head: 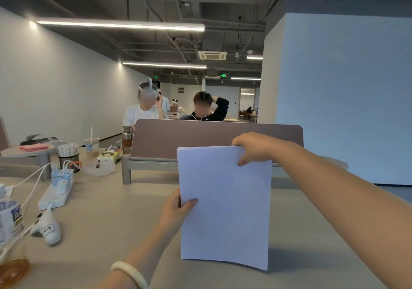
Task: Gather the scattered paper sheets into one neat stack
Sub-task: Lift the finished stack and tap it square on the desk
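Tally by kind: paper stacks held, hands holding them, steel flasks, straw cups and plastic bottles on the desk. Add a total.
Paper stack: 1
Hands: 2 (left hand, right hand)
Flask: 1
Straw cup: 1
Bottle: 1
Total: 6

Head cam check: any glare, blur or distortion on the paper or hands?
Head view: paper stack evenly lit, no glare, soft shadow on the table to its right. Head view: left hand and right hand sharp, no motion blur. Head view: ceiling light strip blooms slightly; wide-angle stretch at frame edges.
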